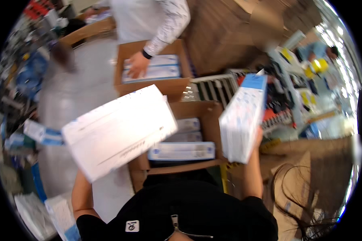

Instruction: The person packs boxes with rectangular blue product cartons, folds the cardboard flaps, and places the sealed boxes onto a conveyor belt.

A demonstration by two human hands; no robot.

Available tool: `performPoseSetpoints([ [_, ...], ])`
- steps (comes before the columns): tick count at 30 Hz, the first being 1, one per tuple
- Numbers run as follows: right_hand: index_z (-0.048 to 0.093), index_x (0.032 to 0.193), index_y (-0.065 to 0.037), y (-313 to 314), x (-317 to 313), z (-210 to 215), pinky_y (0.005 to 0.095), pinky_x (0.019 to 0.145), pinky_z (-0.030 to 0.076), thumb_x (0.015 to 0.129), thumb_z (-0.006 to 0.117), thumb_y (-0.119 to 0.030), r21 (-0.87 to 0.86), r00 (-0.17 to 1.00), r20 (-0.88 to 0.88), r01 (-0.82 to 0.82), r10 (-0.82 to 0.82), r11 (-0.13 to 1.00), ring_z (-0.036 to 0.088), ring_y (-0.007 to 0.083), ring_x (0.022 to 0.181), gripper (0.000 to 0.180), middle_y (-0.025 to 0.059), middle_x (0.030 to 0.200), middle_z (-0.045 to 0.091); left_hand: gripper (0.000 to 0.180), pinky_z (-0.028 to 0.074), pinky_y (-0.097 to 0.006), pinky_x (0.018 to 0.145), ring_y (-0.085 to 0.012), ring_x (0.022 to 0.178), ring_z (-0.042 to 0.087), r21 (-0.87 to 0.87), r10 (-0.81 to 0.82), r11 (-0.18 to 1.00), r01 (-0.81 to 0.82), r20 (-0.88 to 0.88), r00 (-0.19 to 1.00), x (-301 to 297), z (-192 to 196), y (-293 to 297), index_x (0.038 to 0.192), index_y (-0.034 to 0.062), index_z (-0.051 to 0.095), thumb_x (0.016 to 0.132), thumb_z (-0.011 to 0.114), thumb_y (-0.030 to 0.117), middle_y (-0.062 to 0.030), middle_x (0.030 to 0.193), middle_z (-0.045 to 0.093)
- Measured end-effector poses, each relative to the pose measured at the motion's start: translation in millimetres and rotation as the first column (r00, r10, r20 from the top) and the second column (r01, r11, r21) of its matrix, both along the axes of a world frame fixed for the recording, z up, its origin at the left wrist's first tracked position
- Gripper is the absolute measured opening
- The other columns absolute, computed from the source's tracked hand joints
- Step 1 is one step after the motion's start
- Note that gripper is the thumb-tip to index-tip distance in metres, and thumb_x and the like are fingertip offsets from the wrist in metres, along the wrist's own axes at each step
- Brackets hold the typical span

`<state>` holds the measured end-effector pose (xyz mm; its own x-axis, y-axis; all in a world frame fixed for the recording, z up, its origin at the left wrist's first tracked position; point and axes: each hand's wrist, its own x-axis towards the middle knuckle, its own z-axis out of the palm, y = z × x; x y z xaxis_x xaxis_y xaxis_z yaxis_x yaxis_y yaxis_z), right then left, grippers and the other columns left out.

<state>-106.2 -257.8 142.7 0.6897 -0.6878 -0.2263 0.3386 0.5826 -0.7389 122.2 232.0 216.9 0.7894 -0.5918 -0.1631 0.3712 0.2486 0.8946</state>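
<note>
My left hand is hidden under a large white flat box (118, 130) that it holds tilted, over the left edge of an open cardboard carton (213, 110). My right hand (258, 137) grips a second white box with a blue end (242, 116), held upright to the right of the carton. Inside the carton lie several white and blue boxes (182, 151).
A second open cardboard carton (149, 86) stands farther ahead; another person's hand (137, 65) rests on white boxes in it. A roller conveyor (213, 86) lies to its right. More white and blue boxes (42, 133) lie on the floor at left. Brown cardboard (297, 176) lies at lower right.
</note>
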Motion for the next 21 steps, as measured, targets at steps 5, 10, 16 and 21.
performPoseSetpoints([
  [5,0.038,0.133,-0.006,7,-15,-36,0.0405,0.096,0.04,0.088,0.033,-0.046,0.036,0.974,-0.035,0.226,-0.225,0.973,0.048,0.0284,0.115,0.061,0.0113,0.128,0.048,0.079,0.045,-0.042,0.079,-0.0344,0.103,0.05,0.38,-0.373,0.925,-0.029,0.919,0.127,17,-7,-176,0.134,0.022,0.041,0.061,0.069,0.018,-0.0203,0.12,0.047],
  [10,0.037,0.128,0.006,55,14,61,0.0424,0.086,0.049,0.079,0.053,-0.042,0.016,0.995,0.042,-0.09,0.089,0.996,0.055,0.0324,0.105,0.07,0.0234,0.12,0.05,0.074,0.045,-0.043,0.082,-0.0362,0.102,0.055,0.911,-0.953,0.256,0.323,0.18,0.245,8,-205,-219,0.14,0.0123,0.025,0.079,0.051,0.046,-0.025,0.112,0.056],
  [16,0.049,0.125,-0.019,88,99,101,0.0511,0.095,0.034,0.072,0.065,-0.014,-0.795,0.832,-0.529,-0.417,0.167,-0.44,0.039,0.0378,0.117,0.056,0.0208,0.124,0.042,0.042,0.044,-0.04,0.084,-0.0332,0.104,0.052,0.738,-0.739,0.658,-0.153,0.671,0.057,-34,-196,-171,0.113,0.0076,0.054,0.084,0.049,0.037,-0.0154,0.112,0.056],
  [21,0.046,0.127,-0.015,65,112,-8,0.048,0.095,0.034,0.071,0.068,-0.02,-0.089,0.363,-0.876,-0.768,-0.317,-0.634,0.042,0.036,0.114,0.061,0.0203,0.122,0.044,0.036,0.038,-0.039,0.093,-0.036,0.108,0.047,0.813,-0.769,0.582,-0.01,0.555,0.318,-8,-154,-126,0.114,0.0005,0.051,0.083,0.055,0.018,-0.0193,0.121,0.045],
])
